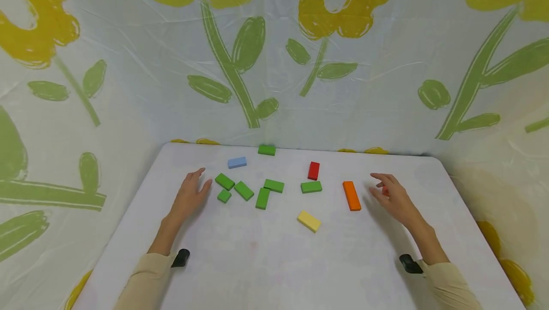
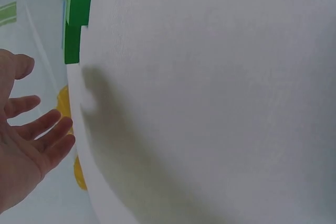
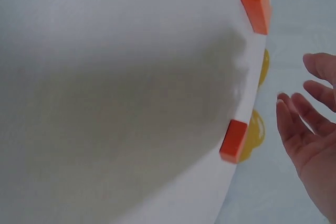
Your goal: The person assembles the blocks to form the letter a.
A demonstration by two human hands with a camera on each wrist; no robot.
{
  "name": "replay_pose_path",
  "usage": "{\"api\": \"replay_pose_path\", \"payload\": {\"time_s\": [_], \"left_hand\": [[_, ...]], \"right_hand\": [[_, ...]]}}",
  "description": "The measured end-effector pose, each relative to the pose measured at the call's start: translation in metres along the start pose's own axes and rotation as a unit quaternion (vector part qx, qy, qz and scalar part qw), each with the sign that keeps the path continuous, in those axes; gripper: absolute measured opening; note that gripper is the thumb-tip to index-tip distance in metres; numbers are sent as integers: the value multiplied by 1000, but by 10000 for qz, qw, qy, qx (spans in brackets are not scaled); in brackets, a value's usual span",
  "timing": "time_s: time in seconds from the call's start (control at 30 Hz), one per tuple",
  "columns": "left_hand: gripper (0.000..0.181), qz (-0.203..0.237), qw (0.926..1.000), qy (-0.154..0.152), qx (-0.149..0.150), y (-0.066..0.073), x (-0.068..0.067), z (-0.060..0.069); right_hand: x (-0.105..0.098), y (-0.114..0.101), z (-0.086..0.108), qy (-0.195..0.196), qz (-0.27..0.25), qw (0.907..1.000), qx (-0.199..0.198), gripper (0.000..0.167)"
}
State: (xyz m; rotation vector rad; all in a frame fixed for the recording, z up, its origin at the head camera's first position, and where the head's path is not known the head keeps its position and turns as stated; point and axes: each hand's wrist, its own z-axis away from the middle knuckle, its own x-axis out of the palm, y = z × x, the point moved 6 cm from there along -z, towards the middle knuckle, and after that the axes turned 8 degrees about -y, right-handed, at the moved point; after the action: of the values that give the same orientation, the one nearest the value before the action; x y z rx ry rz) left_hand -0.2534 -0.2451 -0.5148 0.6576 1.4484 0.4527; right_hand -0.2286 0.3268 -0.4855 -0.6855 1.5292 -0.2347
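My left hand [image 1: 187, 199] hovers at the left of the white table, fingers relaxed, holding nothing; nearest to it are a green block [image 1: 225, 181] and a small green block [image 1: 224, 196]. On the right, my right hand [image 1: 397, 203] is raised with loosely bent fingers and nothing in them. Under its fingers a small red block [image 1: 385, 191] is partly hidden; the right wrist view shows this block [image 3: 233, 140] below and left of the hand [image 3: 315, 140]. An orange block [image 1: 351, 195] lies left of the right hand. The left wrist view shows the left hand [image 2: 31, 140] with spread fingers.
More green blocks [image 1: 262, 198] lie mid-table, one [image 1: 267, 150] at the back edge. A blue block [image 1: 237, 162] is back left, a red block [image 1: 313, 171] back right of centre, and a yellow block [image 1: 309, 221] nearer the front. Flowered cloth [image 1: 274, 62] surrounds the table [image 1: 257, 272].
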Motion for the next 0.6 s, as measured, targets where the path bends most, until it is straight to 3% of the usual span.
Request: {"api": "replay_pose_path", "payload": {"time_s": [0.13, 0.33, 0.6], "left_hand": [[56, 71, 9999, -16, 107, 9, 6, 2], [54, 18, 9992, 68, 389, 27, 11, 4], [53, -45, 9993, -34, 368, 41, 24, 3]], "right_hand": [[6, -8, -4, -188, -126, 9997, -98, 46], [15, -14, -9, -671, -350, 9971, 78, 52], [26, -18, -11, -956, -567, 9937, -113, 56]]}}
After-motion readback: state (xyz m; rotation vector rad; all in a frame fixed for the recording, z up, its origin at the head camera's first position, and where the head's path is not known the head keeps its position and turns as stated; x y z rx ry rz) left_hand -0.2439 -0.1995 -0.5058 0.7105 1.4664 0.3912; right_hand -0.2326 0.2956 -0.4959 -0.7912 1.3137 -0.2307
